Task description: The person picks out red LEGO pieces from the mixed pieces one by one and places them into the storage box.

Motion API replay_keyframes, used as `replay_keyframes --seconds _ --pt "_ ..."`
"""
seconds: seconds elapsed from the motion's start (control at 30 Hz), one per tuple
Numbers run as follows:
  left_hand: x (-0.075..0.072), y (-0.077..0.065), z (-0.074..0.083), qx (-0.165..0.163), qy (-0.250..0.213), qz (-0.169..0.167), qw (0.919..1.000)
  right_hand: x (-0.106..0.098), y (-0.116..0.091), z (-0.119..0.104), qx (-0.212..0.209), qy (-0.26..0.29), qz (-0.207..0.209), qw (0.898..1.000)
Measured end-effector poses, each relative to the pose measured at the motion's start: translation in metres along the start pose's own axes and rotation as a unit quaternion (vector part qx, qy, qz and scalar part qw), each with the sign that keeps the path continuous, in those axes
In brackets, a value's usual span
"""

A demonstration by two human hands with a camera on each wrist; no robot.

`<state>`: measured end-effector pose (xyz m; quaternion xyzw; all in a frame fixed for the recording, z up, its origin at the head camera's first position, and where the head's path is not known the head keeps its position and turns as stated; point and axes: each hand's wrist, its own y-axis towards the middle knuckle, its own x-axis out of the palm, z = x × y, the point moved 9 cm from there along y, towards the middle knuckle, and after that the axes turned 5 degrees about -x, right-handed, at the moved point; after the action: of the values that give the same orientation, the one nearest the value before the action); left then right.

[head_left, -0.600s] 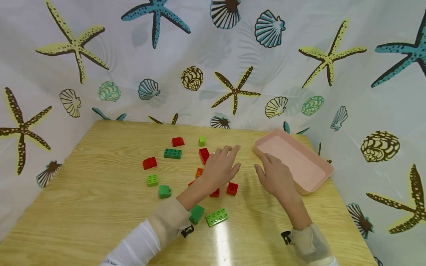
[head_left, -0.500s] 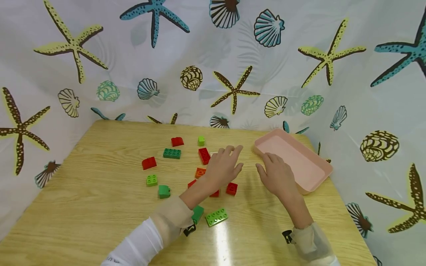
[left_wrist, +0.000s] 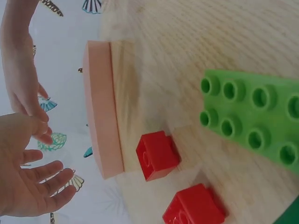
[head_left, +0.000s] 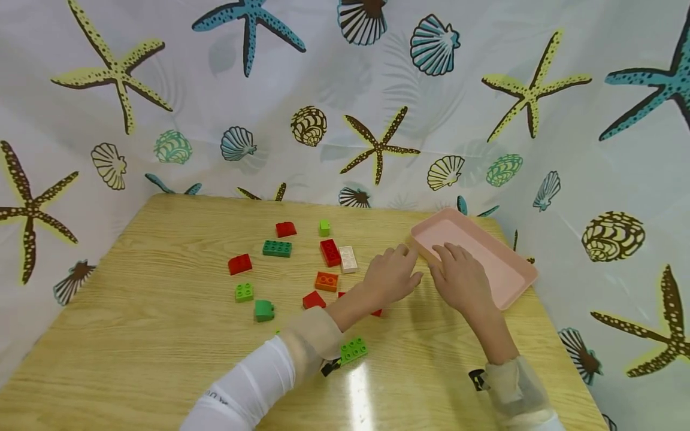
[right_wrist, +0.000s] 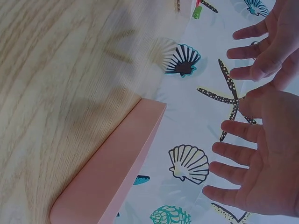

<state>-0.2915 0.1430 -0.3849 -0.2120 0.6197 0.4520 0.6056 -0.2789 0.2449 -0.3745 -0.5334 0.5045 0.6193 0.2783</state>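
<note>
My left hand (head_left: 392,274) hovers over the middle right of the table, its fingers loosely spread with nothing in them. Close to its right, my right hand (head_left: 463,278) overlaps the near left edge of the pink tray (head_left: 493,254) in the head view. Both wrist views show the fingers of the left hand (left_wrist: 37,175) and right hand (right_wrist: 261,163) extended and holding nothing. Left of the left hand lie a white brick (head_left: 348,259), a red brick (head_left: 330,252) and an orange brick (head_left: 326,281). Two red bricks (left_wrist: 158,156) are partly covered by the left arm in the head view.
More toy bricks lie on the wooden table (head_left: 162,335): a dark green brick (head_left: 277,249), a rounded green brick (head_left: 264,310) and a light green brick (head_left: 353,350) beside the left sleeve. A patterned curtain (head_left: 323,78) hangs along the back and sides.
My left hand has moved right, nearer the right hand, uncovering the white and orange bricks. My right hand has shifted slightly right. The left sleeve now covers a green brick.
</note>
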Motion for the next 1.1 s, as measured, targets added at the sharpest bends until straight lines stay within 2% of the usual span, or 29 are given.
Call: replay_keyframes --seconds 0.13,0.33,0.4,0.5,0.57,0.67,0.77,0.9,0.93,1.03,1.1 --pt "0.015 0.003 0.011 -0.002 -0.013 -0.034 0.9993 -0.001 -0.002 0.007 0.001 0.002 0.001 1.0" --pt "0.029 0.008 0.019 -0.017 -0.054 -0.063 0.9964 -0.001 -0.002 0.02 0.011 0.022 -0.015 1.0" --pt "0.034 0.009 0.019 -0.027 -0.076 -0.078 0.9938 0.0 -0.002 0.026 0.019 0.036 -0.022 0.999" --pt "0.043 0.01 0.015 -0.058 -0.132 -0.101 0.9844 0.002 0.0 0.033 0.029 0.055 -0.039 0.997" --pt "0.05 0.01 0.012 -0.087 -0.189 -0.116 0.9712 0.004 0.002 0.038 0.035 0.064 -0.055 0.996" --pt "0.06 0.01 0.01 -0.121 -0.281 -0.127 0.9434 0.005 0.003 0.046 0.045 0.075 -0.073 0.993" --pt "0.068 0.009 0.014 -0.143 -0.371 -0.132 0.9081 0.004 0.005 0.051 0.048 0.079 -0.082 0.992" --pt "0.075 0.01 0.023 -0.157 -0.456 -0.141 0.8646 0.006 0.008 0.06 0.044 0.07 -0.088 0.993" --pt "0.076 0.011 0.025 -0.161 -0.464 -0.14 0.8595 0.007 0.009 0.062 0.043 0.067 -0.091 0.993" --pt "0.077 0.013 0.03 -0.171 -0.474 -0.135 0.8529 0.012 0.012 0.07 0.044 0.06 -0.101 0.992" --pt "0.078 0.014 0.031 -0.183 -0.469 -0.131 0.8543 0.015 0.014 0.076 0.043 0.054 -0.11 0.992"
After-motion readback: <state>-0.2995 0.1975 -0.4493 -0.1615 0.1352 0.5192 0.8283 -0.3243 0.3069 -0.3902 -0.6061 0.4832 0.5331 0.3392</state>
